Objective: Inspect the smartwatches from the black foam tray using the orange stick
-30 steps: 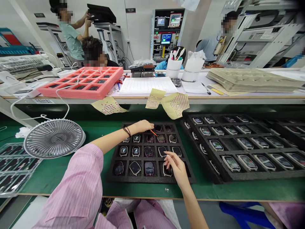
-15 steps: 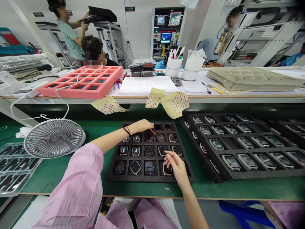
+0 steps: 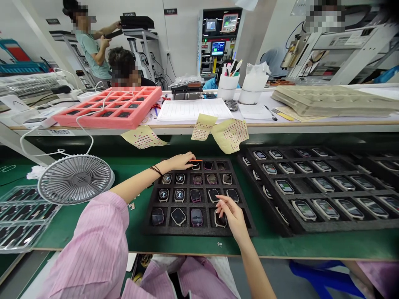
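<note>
The left hand [image 3: 182, 161] pinched an orange pick [image 3: 196, 160] over a black foam tray [image 3: 199, 231]; the loosely spread right hand [image 3: 232, 214] sat just above a smartwatch [image 3: 220, 219], which a slipped pick could scratch

Around 12 o'clock the left hand [image 3: 182, 161] hides the top-left compartment of the foam tray [image 3: 149, 220]; the orange sliver [image 3: 196, 160] at its fingertips is too small to tell; the right hand [image 3: 232, 214] partly covers a watch [image 3: 220, 220]; the clear tray [image 3: 21, 220] at 8 o'clock and black tray [image 3: 343, 226] at 3 o'clock run off the edges; the far monitor [image 3: 217, 48] is unreadable.
</note>
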Demonstrator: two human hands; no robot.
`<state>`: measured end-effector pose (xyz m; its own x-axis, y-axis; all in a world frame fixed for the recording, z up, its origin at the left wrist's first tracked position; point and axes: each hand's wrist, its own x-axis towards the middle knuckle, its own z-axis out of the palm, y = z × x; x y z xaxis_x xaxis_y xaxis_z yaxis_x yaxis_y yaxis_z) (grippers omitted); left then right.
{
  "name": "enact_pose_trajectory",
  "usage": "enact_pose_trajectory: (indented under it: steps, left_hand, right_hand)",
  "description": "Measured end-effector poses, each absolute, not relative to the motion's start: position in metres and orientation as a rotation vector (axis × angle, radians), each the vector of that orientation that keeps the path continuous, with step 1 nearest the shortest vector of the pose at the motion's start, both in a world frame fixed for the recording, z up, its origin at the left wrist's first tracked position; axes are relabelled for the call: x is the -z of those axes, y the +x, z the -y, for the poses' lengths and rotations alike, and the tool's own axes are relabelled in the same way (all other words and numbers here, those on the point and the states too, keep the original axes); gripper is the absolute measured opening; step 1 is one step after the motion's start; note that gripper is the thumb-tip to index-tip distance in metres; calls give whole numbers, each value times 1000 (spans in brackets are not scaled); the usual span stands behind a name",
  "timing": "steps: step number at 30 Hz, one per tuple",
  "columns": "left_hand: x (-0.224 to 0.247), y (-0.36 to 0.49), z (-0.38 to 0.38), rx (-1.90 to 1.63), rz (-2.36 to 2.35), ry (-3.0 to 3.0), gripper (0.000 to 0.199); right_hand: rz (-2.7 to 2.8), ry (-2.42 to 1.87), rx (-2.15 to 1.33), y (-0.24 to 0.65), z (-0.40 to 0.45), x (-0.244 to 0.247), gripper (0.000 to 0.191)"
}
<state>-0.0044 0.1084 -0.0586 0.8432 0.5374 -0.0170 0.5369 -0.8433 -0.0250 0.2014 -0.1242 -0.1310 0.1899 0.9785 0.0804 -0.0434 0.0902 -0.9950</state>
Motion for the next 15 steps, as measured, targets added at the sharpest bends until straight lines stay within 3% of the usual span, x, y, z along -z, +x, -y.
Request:
enact_pose_trajectory:
  steps: [7, 15]
  left_hand:
    - [50, -1, -56, 2, 784, -3060, 21]
    - [35, 26, 22, -384, 872, -3005, 31]
  right_hand:
    - [1063, -1190, -1029, 202, 124, 130, 39]
    - [969, -1159, -1006, 206, 133, 124, 37]
